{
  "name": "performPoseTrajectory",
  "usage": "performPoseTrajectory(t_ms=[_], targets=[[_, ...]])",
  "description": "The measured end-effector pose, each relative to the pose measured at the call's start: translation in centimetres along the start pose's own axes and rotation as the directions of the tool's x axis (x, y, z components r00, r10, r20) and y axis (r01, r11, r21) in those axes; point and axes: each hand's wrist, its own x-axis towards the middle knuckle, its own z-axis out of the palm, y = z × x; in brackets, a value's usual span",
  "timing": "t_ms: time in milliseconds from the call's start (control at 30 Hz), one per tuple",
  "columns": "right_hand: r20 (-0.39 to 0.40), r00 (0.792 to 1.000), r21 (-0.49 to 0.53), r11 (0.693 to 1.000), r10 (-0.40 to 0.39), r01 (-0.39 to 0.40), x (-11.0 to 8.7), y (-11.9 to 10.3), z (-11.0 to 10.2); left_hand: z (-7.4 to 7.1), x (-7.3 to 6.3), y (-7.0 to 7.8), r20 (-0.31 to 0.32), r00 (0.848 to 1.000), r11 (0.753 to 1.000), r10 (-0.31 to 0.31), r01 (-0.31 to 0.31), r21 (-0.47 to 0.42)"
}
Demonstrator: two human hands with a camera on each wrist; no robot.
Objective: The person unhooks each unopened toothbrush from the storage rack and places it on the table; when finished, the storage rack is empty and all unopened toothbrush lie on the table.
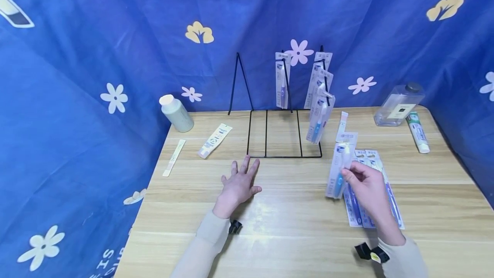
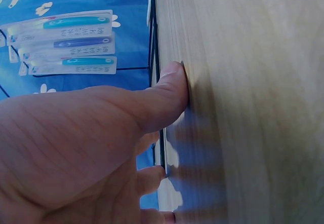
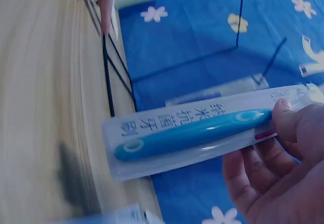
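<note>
My right hand [image 1: 368, 188] pinches a packaged toothbrush [image 1: 337, 175] between thumb and fingers, above the table. In the right wrist view, that toothbrush [image 3: 197, 135] shows a blue handle through its clear pack. My left hand [image 1: 239, 185] rests on the table with fingers spread, fingertips by the front bar of a black wire rack [image 1: 283, 157]. It holds nothing; in the left wrist view its thumb [image 2: 169, 89] is straight. One toothbrush pack [image 1: 282, 85] hangs from the rack's middle hook, and several packs [image 1: 320, 117] hang on the right one. The left hook carries none.
Several toothbrush packs [image 1: 390, 190] lie beneath and beside my right hand. A clear bottle [image 1: 397, 106] and a toothpaste tube [image 1: 417, 132] are at the back right. Left of the rack are a white-capped bottle [image 1: 177, 114], a flat packet [image 1: 215, 140] and a thin strip [image 1: 174, 158].
</note>
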Motion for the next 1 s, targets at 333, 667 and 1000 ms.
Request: performPoseTrajectory(t_ms=[333,667,1000], targets=[[-0.096,0.986,-0.054,0.989,0.133,-0.139,-0.3,3.3,-5.0,0.0,0.0,-0.2,0.000,1.000,1.000,-0.003,0.003,0.001],[-0.129,0.970,-0.078,0.973,0.206,-0.217,0.2,6.1,-9.2,0.0,0.1,-0.2,-0.006,1.000,1.000,-0.002,0.002,0.004],[-0.042,0.953,-0.211,0.929,0.301,-0.303,1.2,9.8,-11.8,-0.1,0.0,-0.1,-0.010,1.000,1.000,0.006,-0.006,0.005]])
